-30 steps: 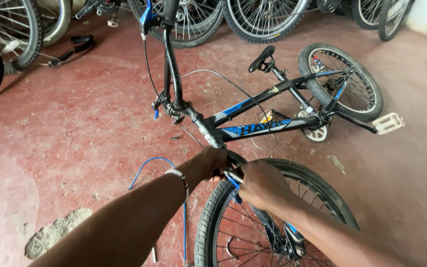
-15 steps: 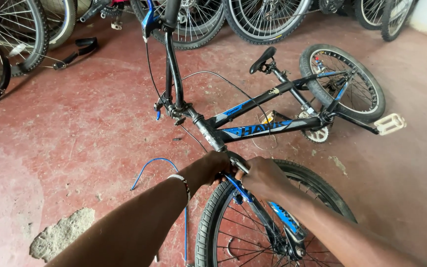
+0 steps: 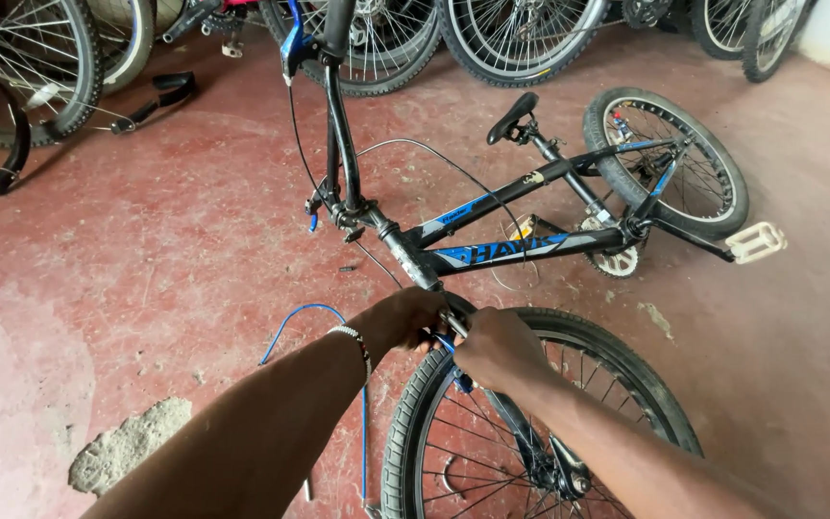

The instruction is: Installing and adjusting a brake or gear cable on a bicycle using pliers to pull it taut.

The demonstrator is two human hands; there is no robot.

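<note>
Here, your left hand (image 3: 405, 319) and right hand (image 3: 497, 348) meet at the fork crown of a black-and-blue bike (image 3: 492, 231) lying on its side on the red floor (image 3: 194, 250).

- Left hand: grip closed around the fork top, just above the front wheel (image 3: 530, 423); beaded band at the wrist.
- Right hand: grip closed over the blue brake part beside the left; what the fingers pinch is hidden.
- Blue cable (image 3: 309, 317): loops out left of your left wrist, then drops toward the lower edge.
- Rear wheel (image 3: 670, 159) and white pedal (image 3: 756, 240): far right, well apart from both hands.
- Open floor: broad to the left and lower right; grey patch (image 3: 127, 442) at lower left.
- Back edge: a row of other wheels (image 3: 521, 38); loose mudguards (image 3: 21, 144) at upper left.
</note>
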